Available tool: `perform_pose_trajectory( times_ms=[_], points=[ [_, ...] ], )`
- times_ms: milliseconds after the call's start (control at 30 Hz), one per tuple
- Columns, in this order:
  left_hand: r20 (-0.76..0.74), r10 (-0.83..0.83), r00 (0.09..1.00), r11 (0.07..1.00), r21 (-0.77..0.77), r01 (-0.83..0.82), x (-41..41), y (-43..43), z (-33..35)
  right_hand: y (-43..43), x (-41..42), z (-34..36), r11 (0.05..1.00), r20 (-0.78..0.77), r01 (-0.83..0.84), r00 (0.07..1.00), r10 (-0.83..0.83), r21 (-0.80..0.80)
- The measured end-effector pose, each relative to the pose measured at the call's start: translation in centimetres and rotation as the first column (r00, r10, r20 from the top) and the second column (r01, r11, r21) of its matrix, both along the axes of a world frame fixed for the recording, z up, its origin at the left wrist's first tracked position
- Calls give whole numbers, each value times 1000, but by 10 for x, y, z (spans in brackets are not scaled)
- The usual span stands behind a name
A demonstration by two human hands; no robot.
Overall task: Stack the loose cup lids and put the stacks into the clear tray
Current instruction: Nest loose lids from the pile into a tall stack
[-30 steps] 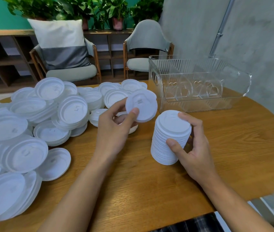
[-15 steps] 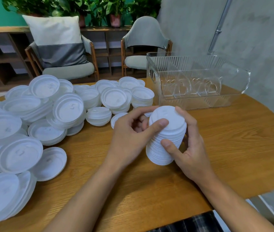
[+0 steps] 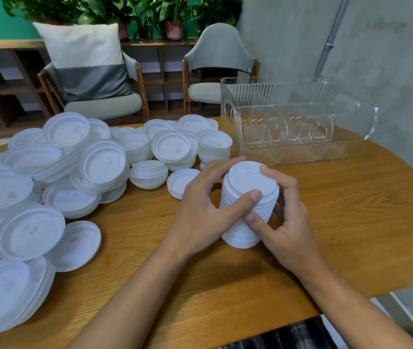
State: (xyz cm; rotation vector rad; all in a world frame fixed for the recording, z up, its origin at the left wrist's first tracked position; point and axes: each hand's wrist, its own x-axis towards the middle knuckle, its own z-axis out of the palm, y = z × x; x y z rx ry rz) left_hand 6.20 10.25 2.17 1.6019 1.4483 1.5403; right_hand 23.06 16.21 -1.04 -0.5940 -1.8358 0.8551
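A tall stack of white cup lids (image 3: 247, 197) stands on the wooden table (image 3: 351, 210) in front of me. My left hand (image 3: 200, 207) grips the stack from the left, thumb across its front edge. From the right, my right hand (image 3: 286, 222) holds it, index finger on the top rim and thumb low on the side. Many loose white lids (image 3: 74, 177) lie heaped over the left half of the table. The clear tray (image 3: 298, 124), ribbed with heart-cut dividers, sits behind the stack at the right, with no lids inside.
Two chairs (image 3: 215, 71) and a low shelf with potted plants (image 3: 150, 16) stand behind the table. A grey wall (image 3: 389, 59) runs close on the right. The table's rounded edge curves away at the right and near side.
My left hand carried a single lid over and set it on top of the stack. Both hands now clasp the stack. The view has shifted slightly.
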Motion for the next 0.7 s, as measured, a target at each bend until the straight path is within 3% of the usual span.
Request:
perform_pose_trajectory(
  times_ms=[267, 500, 600, 700],
  points=[
    [18, -65, 998, 995, -70, 66, -5, 1, -3, 0, -1, 0, 1000, -1, -16, 1000, 16, -21],
    [-106, -106, 989, 993, -65, 100, -17, 1, -12, 1, -1, 0, 1000, 35, -13, 999, 13, 0],
    [-227, 60, 972, 998, 19, -57, -34, 0, -14, 2, 0, -1, 1000, 25, -2, 1000, 2, -7],
    [-441, 267, 857, 959, 33, -282, -54, 2, -21, 2, 2, -1, 999, 18, 34, 999, -33, -14]
  ],
)
